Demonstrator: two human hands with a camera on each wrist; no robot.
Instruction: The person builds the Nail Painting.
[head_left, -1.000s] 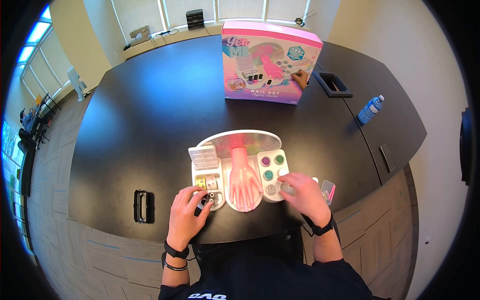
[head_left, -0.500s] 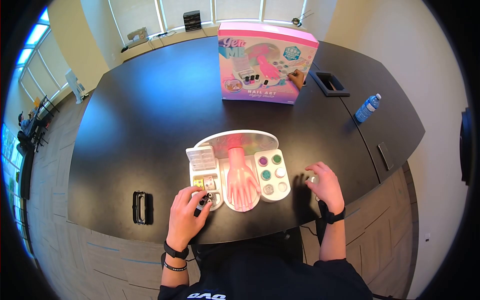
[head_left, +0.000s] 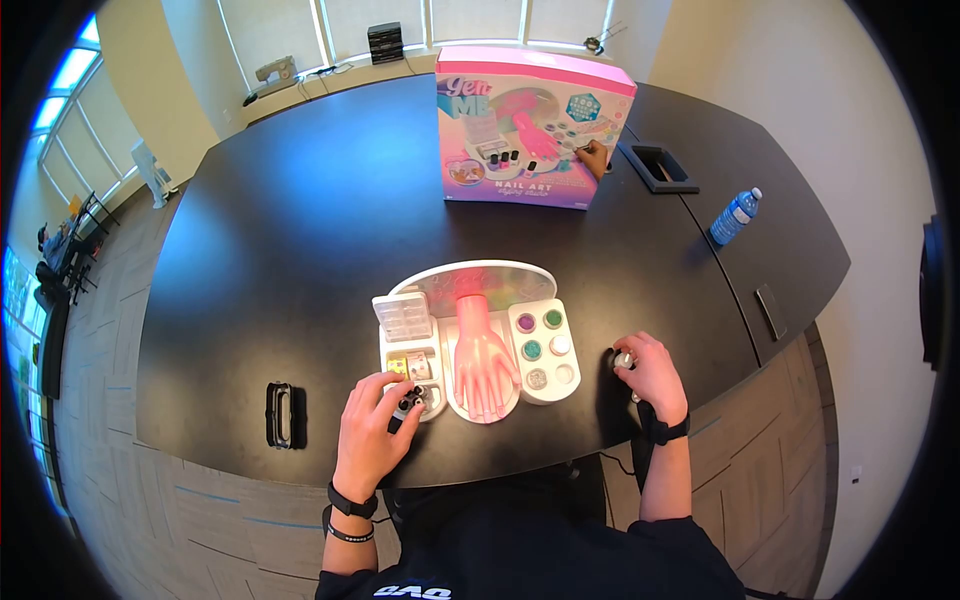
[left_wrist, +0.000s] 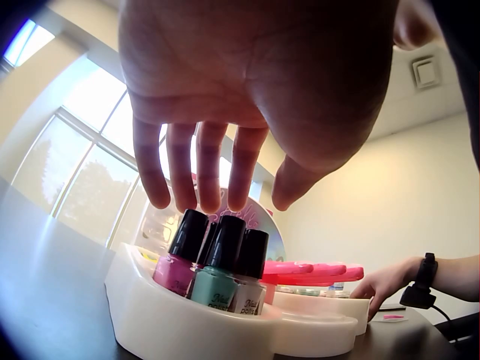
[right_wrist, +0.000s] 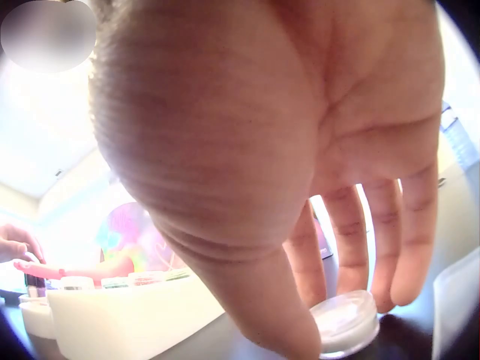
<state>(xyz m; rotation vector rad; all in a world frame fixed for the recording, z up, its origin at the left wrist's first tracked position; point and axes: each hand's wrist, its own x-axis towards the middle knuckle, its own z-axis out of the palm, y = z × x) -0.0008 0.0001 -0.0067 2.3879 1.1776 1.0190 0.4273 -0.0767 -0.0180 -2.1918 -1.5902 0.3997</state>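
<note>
My left hand (head_left: 371,424) hovers with relaxed fingers over several black-capped nail polish bottles (left_wrist: 219,262) in the left end of the white tray. Pink, green and pale bottles show there. My right hand (head_left: 655,378), to the right of the tray, pinches a small round clear-lidded jar (right_wrist: 346,324) between thumb and fingers, close over the black table. In the middle of the tray lies a pink model hand (head_left: 483,360), palm down. The tray's right section (head_left: 545,392) bears round pots, among them a purple pot (head_left: 526,322) and a green pot (head_left: 553,319).
Behind the set stands a pink nail art box (head_left: 530,130). A water bottle (head_left: 735,217) and a phone (head_left: 771,311) are at the right. On the left lies a black open-framed object (head_left: 286,415). A clear compartment case (head_left: 403,317) leans on the tray.
My right hand has left the tray's right section and moved right to the table, where its fingers have closed round the small jar. My left hand stays over the bottles.
</note>
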